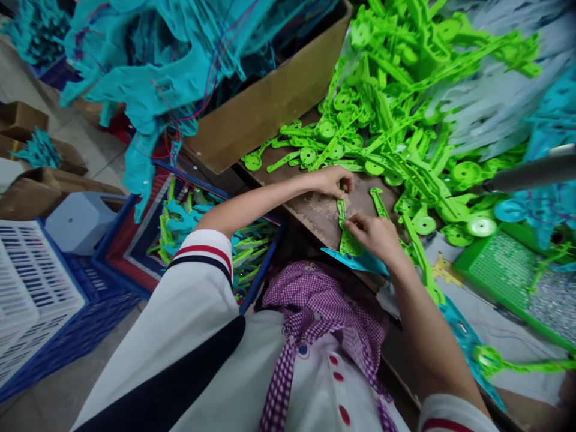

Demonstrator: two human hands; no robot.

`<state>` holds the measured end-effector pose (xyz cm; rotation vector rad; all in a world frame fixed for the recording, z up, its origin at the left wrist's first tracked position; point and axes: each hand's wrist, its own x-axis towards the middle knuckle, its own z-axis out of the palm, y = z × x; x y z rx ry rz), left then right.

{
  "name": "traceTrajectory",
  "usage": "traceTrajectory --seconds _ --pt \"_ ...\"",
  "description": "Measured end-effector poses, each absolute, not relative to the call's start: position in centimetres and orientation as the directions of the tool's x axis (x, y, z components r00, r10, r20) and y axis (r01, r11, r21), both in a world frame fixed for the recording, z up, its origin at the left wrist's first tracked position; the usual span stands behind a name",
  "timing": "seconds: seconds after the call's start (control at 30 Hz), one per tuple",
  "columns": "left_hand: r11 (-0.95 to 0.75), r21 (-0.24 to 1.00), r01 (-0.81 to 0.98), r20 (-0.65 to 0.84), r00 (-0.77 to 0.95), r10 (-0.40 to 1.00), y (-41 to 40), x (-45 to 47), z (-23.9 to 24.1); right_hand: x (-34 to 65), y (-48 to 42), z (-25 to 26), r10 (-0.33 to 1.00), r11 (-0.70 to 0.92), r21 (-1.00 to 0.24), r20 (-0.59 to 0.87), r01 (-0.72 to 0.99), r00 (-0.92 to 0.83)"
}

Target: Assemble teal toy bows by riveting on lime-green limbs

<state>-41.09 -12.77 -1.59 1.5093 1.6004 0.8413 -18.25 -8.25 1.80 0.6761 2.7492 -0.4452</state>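
Between my two hands, at the table's near edge, lies a narrow bright green plastic part [341,213] with a wider lower end. My left hand [332,181] has its fingers curled closed at the top end of this part. Lower down, my right hand [371,234] pinches beside the same part, thumb and fingers together. Under it a flat turquoise plastic piece [355,260] sticks out at the table edge, partly covered by the right hand and the green part. Another green arm piece [379,203] lies just right of the hands.
A big heap of green plastic parts [378,114] covers the back of the table. A cardboard box [274,99] of turquoise pieces stands at the left. A blue crate [265,264] of mixed parts sits below. To the right are a power screwdriver [531,171] and a green tray [499,270] of screws.
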Motion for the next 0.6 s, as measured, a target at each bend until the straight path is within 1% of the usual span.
traceTrajectory --seconds 0.1,0.23,0.3,0.43,0.53,0.6 --pt "0.077 0.876 0.476 -0.088 0.001 0.996 -12.7 -41.2 -1.5 -18.9 -7.2 1.6 0.36 0.808 -0.331 -0.378 0.488 -0.853" --pt "0.061 0.882 0.468 -0.074 0.009 0.997 -12.7 -41.2 -1.5 -19.3 -5.8 1.4 0.229 0.731 -0.528 -0.406 0.432 -0.885" --pt "0.059 0.882 0.467 -0.072 0.01 0.997 -12.7 -41.2 -1.5 -19.5 -5.5 1.3 0.212 0.676 -0.583 -0.433 0.452 -0.876" --pt "0.069 0.89 0.451 -0.086 0.016 0.996 -12.6 -41.3 -1.8 -20.2 -5.2 1.2 0.228 0.603 -0.585 -0.525 0.543 -0.82" --pt "0.068 0.888 0.454 -0.093 0.033 0.995 -12.7 -41.3 -1.8 -21.1 -4.6 1.0 0.195 0.582 -0.563 -0.604 0.587 -0.773" --pt "0.066 0.877 0.475 -0.098 0.043 0.994 -12.8 -41.3 -1.7 -21.5 -4.2 0.8 0.166 0.577 -0.575 -0.614 0.581 -0.772"
